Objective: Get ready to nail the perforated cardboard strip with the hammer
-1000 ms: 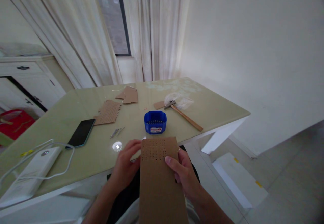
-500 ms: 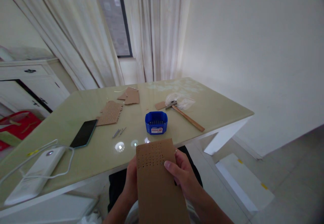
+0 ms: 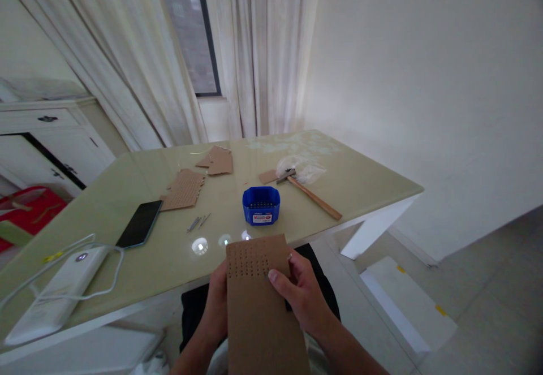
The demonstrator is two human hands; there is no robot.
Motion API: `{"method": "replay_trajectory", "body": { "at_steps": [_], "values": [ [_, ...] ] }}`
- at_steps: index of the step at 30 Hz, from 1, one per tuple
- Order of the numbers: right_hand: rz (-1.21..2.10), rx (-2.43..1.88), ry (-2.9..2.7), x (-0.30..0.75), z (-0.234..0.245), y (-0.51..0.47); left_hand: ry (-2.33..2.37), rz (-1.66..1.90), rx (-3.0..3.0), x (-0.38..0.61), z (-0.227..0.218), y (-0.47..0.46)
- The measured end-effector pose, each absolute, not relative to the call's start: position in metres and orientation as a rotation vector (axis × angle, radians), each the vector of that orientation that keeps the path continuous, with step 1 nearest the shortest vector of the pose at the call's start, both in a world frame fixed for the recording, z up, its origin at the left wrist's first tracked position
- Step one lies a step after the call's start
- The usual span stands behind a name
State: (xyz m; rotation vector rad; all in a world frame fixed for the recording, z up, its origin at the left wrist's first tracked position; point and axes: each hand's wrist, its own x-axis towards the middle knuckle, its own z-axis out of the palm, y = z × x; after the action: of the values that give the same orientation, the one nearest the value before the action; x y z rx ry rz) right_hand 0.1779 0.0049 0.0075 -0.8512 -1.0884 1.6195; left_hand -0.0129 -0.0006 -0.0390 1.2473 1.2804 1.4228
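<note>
The long cardboard strip (image 3: 267, 318) is held between the 2 hands, its far end near the tabletop (image 3: 360, 177) edge and its near end running down toward the person's lap. The left hand (image 3: 217, 298) sits along the strip's left edge; its fingers pass out of sight behind, so I cannot tell how firmly they grip. The right hand (image 3: 303, 287) is clamped on the right edge, thumb pressed on the face just beside the rows of small holes, the other fingers at the edge and behind. The hands are apart, with the strip's width between them. A blue container (image 3: 261, 216) stands just beyond the strip's far end. To its right lies a hammer (image 3: 316, 197); to its left are a few metal pins (image 3: 197, 223) and a phone (image 3: 141, 223), well apart from both hands.
</note>
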Motion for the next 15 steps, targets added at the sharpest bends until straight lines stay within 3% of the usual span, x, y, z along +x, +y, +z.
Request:
{"method": "replay_trajectory", "body": {
  "at_steps": [5,9,15],
  "values": [
    [1.572,-0.859,-1.096,0.178,0.009,0.006,1.452,1.873,1.583,-0.038,-0.016,0.004],
    [1.502,-0.837,-1.201,0.176,0.01,0.004,1.276,1.603,2.348,-0.034,0.003,-0.006],
    [1.413,-0.952,-1.286,0.172,0.0,0.004,1.06,1.714,2.364,-0.011,0.012,-0.016]
  ]
}}
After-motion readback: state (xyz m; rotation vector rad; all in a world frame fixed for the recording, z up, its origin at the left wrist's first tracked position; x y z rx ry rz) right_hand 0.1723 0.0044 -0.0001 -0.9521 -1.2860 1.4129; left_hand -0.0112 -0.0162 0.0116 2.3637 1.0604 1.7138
